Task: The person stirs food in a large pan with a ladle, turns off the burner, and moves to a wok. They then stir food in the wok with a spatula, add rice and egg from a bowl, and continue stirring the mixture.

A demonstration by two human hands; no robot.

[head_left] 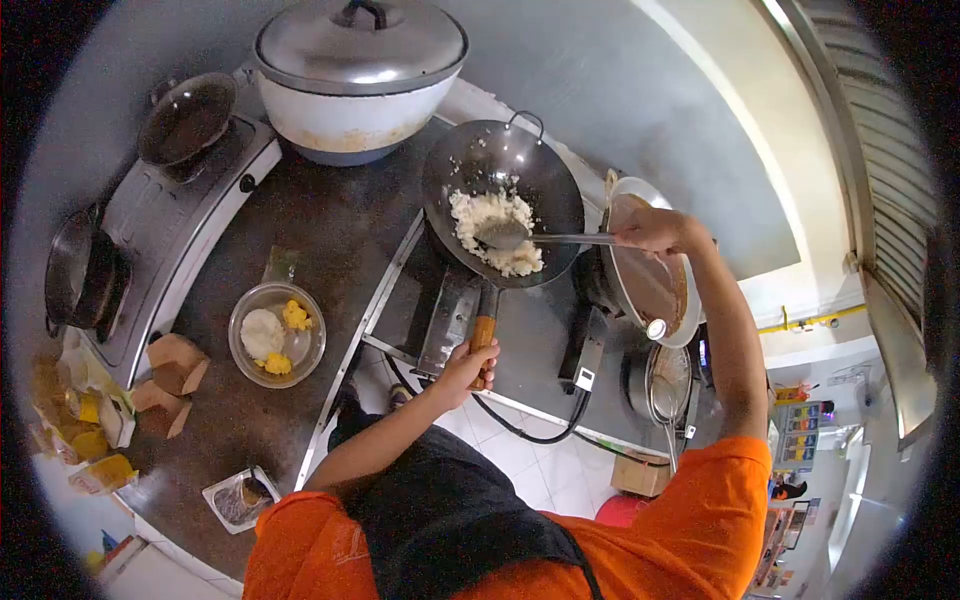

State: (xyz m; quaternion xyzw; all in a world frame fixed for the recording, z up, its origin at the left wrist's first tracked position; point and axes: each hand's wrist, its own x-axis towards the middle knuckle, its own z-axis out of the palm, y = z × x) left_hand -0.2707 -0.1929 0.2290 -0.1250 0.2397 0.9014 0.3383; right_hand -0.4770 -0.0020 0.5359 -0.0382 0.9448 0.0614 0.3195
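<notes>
A dark wok (555,185) sits on a stove at the centre, tilted slightly, with white rice (483,215) in its middle and grains up its far wall. My left hand (467,372) is wrapped round the wok's wooden handle (483,331). My right hand (655,232) grips the end of a metal ladle (570,238), held above the wok's right rim. The ladle's bowl rests in the rice. Left of the wok, a clear bowl (318,345) on the dark counter holds white and yellow food.
A large lidded pot (345,110) stands behind. Two dark pans (188,118) are on a stove at the left. A pot of brown liquid (655,290) and a strainer (668,385) lie to the right. Wedge-shaped brown pieces (160,410) and a small tray (222,498) are on the left counter.
</notes>
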